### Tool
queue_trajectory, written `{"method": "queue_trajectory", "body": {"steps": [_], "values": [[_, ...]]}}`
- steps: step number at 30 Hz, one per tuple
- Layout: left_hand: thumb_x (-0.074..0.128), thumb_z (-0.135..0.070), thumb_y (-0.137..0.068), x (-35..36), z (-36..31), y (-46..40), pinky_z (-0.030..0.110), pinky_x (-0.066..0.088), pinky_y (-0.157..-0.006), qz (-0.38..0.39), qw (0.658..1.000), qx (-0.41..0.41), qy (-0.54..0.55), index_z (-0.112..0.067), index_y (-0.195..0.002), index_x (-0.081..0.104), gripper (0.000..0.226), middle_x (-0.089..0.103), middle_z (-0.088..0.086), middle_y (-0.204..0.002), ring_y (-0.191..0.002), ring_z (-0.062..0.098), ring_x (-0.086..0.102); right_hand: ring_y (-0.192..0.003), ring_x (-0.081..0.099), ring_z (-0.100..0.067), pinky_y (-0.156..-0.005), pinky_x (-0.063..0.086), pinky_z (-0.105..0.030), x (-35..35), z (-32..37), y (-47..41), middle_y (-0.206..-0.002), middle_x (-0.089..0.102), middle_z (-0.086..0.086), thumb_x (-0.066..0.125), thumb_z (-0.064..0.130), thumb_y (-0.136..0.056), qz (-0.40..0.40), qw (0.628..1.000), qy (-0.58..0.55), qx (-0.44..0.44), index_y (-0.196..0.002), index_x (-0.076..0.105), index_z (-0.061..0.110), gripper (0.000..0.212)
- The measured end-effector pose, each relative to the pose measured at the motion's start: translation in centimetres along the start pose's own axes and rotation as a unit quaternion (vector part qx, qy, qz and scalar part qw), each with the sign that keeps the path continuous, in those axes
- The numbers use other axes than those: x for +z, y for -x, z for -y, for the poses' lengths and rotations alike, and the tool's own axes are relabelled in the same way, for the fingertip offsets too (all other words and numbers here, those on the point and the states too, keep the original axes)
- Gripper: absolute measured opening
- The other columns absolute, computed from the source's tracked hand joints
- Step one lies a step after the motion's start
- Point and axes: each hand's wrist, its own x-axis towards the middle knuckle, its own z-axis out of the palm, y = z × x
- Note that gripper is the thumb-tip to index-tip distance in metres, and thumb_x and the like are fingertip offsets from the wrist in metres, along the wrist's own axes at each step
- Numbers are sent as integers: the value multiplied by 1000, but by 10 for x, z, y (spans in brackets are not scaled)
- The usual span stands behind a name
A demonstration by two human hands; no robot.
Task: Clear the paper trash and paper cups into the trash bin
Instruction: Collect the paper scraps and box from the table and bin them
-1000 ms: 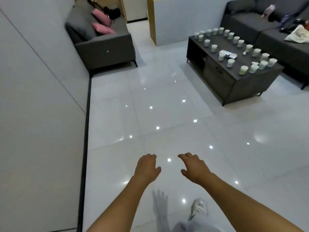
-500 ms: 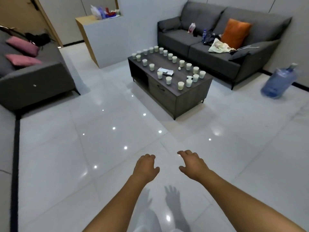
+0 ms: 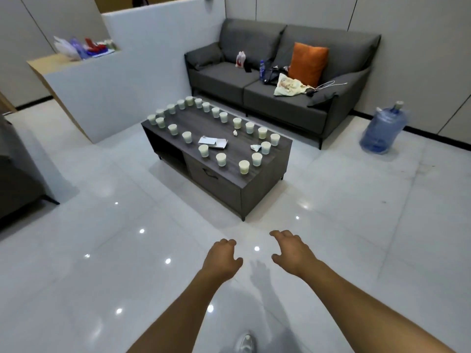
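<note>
Several white paper cups (image 3: 220,159) stand around the edge of a dark wooden coffee table (image 3: 265,182) ahead of me. Flat white papers (image 3: 213,142) lie in the middle of the tabletop, a crumpled paper (image 3: 256,148) sits near its right end and a small paper ball (image 3: 235,133) lies behind the papers. My left hand (image 3: 222,258) and my right hand (image 3: 293,250) hang out in front of me over the floor, well short of the table, fingers loosely curled and holding nothing. No trash bin is in view.
A grey sofa (image 3: 280,77) with an orange cushion (image 3: 308,63) and loose items stands behind the table. A blue water jug (image 3: 383,129) sits on the floor at right. A white partition (image 3: 122,80) is at left. Glossy white tile floor (image 3: 127,250) lies between me and the table.
My view has swung right and moved closer to the coffee table, which now lies straight ahead. Both hands keep the same loose pose in front of me.
</note>
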Motion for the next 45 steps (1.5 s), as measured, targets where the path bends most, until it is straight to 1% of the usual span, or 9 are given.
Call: {"method": "queue_trajectory", "body": {"steps": [7, 16, 24, 29, 31, 33, 37, 41, 45], "values": [[55, -36, -92, -56, -6, -124, 28, 36, -103, 7, 1000, 18, -10, -13, -141, 38, 56, 45, 6, -140, -130, 21, 40, -127, 40, -27, -101, 42, -37, -39, -2, -113, -145, 37, -3, 54, 26, -92, 25, 999, -30, 24, -147, 27, 26, 62], [57, -34, -92, -107, -46, -299, 30, 39, -104, 27, 999, -12, 17, -14, -140, 40, 55, 45, 7, -140, -127, 23, 44, -125, 44, -27, -100, 44, -36, -127, -39, -295, -142, 41, -6, 58, 26, -91, 20, 998, -49, 24, -145, 32, 23, 60], [59, -33, -91, -163, -58, -420, 25, 42, -94, 17, 997, -49, 63, -20, -133, 47, 46, 50, 3, -135, -119, 20, 50, -128, 44, -28, -105, 42, -39, -198, -36, -433, -141, 42, -8, 61, 25, -90, 26, 998, -49, 24, -145, 33, 23, 62], [59, -29, -89, -198, -33, -499, 28, 43, -96, 40, 997, -38, 46, -16, -125, 53, 39, 54, 7, -128, -114, 23, 52, -126, 43, -29, -106, 40, -37, -205, -17, -512, -140, 41, -8, 60, 25, -88, 52, 996, -62, 36, -145, 34, 24, 62], [60, -28, -88, -215, -21, -538, 32, 44, -97, 54, 998, -26, 29, -12, -126, 52, 42, 53, 9, -128, -114, 25, 52, -126, 44, -30, -105, 40, -36, -204, -7, -545, -139, 42, -9, 60, 23, -87, 51, 994, -77, 54, -144, 36, 23, 62], [60, -26, -88, -237, -7, -581, 31, 43, -95, 64, 997, -20, 27, -10, -128, 50, 45, 51, 9, -128, -113, 26, 52, -127, 43, -30, -104, 41, -36, -204, 8, -583, -140, 41, -10, 60, 23, -87, 51, 991, -94, 76, -144, 36, 22, 62], [59, -28, -88, -287, 26, -679, 31, 41, -96, 88, 996, 16, -4, -8, -122, 51, 39, 51, 10, -128, -117, 26, 49, -131, 40, -28, -105, 40, -36, -207, 54, -671, -144, 38, -9, 60, 26, -90, 19, 979, -162, 120, -147, 32, 22, 63], [60, -26, -87, -334, 56, -756, 37, 43, -98, 119, 991, 48, -30, -14, -130, 48, 47, 49, 9, -130, -118, 27, 49, -132, 40, -29, -108, 38, -38, -201, 108, -735, -145, 38, -9, 60, 27, -90, 9, 963, -213, 165, -146, 33, 22, 62], [58, -25, -88, -356, 79, -803, 35, 44, -96, 160, 983, 68, -62, -11, -129, 48, 44, 48, 10, -128, -115, 27, 50, -132, 40, -30, -109, 36, -38, -199, 139, -773, -146, 38, -9, 59, 26, -90, 26, 949, -239, 203, -146, 34, 21, 61]]}}
